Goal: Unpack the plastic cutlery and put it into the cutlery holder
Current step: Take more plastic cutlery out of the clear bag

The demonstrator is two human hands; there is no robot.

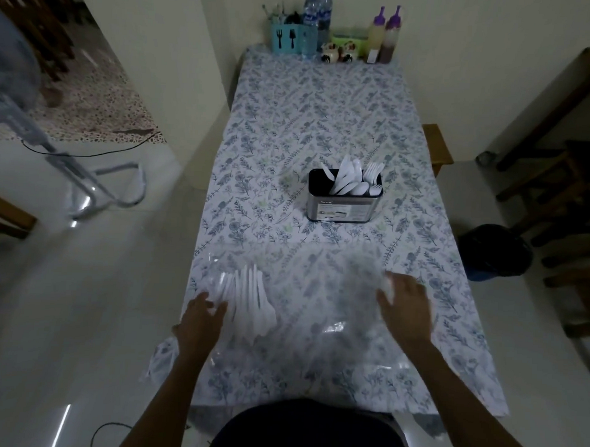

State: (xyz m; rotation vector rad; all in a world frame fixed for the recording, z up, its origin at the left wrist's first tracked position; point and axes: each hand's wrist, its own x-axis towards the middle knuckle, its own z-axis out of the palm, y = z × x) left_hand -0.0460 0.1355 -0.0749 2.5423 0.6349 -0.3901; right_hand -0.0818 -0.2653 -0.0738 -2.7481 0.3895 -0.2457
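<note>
Head view looks down at a bundle of white plastic cutlery (pixel 251 300) lying in its clear wrapper near my edge of the table (pixel 324 107), toward the left side. Which kind of utensil the pieces are I cannot tell through the glare. My left hand (pixel 201 320) lies at the bundle's left end, fingers bent and touching the wrapper; whether it truly grips I cannot say. My right hand (pixel 406 310) is well apart from it on the right, fingers loosely spread over a blurred, crumpled piece of clear plastic (pixel 361 282), with something white at the fingertips.

Farther up the middle of the table stands the cutlery holder (pixel 343 205), a metal box with a dark rim and a label on its front. White spoons (pixel 350 181) and forks (pixel 374 176) stand in its middle and right parts.

A floral cloth covers the table. At the far end, against the wall, stand a blue utensil caddy (pixel 288 39), two water bottles (pixel 317 13), two sauce bottles (pixel 384 32) with purple caps and a green box (pixel 349 41). A dark bin (pixel 496 252) sits on the floor to the right.
</note>
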